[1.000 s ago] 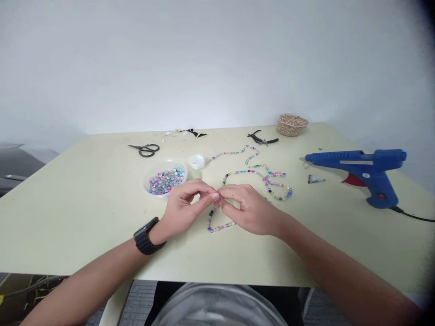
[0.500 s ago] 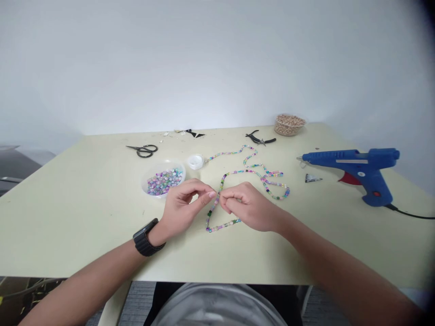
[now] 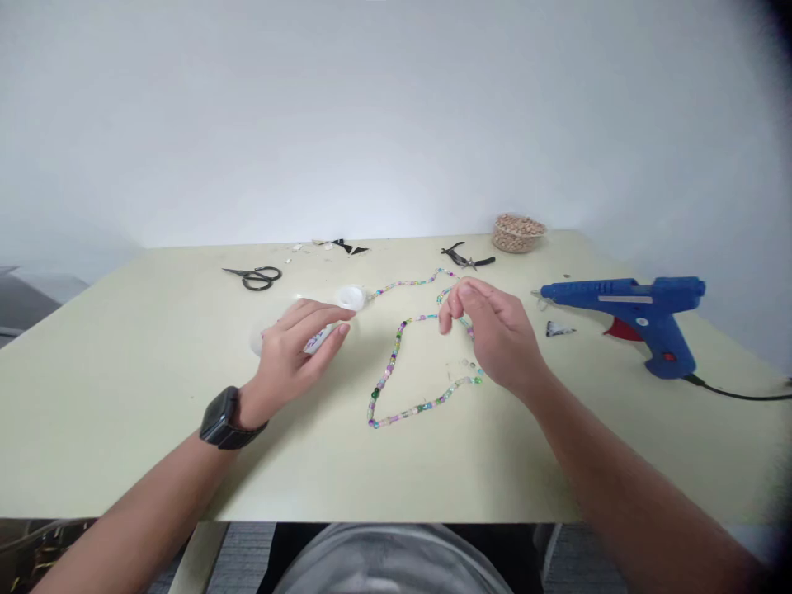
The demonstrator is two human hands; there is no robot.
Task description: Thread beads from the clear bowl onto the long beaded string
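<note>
My left hand (image 3: 303,342) hovers over the round bowl of small coloured beads (image 3: 317,339), its thumb and fingers apart and nothing visible between them. It covers most of the bowl. A long string of multicoloured beads (image 3: 396,356) lies in a loose curve on the table between my hands. My right hand (image 3: 495,326) is raised above the string's right part and hides some of it. Its thumb and forefinger are pressed together; whatever they pinch is too small to see. Below that hand, a few spaced beads and a faint clear thread show at the string's near end.
Behind the bowl stands a small white round container (image 3: 351,298). Black scissors (image 3: 255,278), pliers (image 3: 467,257) and black scraps (image 3: 351,247) lie farther back. A tub of tan pellets (image 3: 518,233) stands at the back right. A blue glue gun (image 3: 637,301) and a small tube (image 3: 559,329) lie to the right.
My hands have moved apart: the left went left over the bead bowl and its fingers spread, the right rose to the right. More of the string's near end now shows.
</note>
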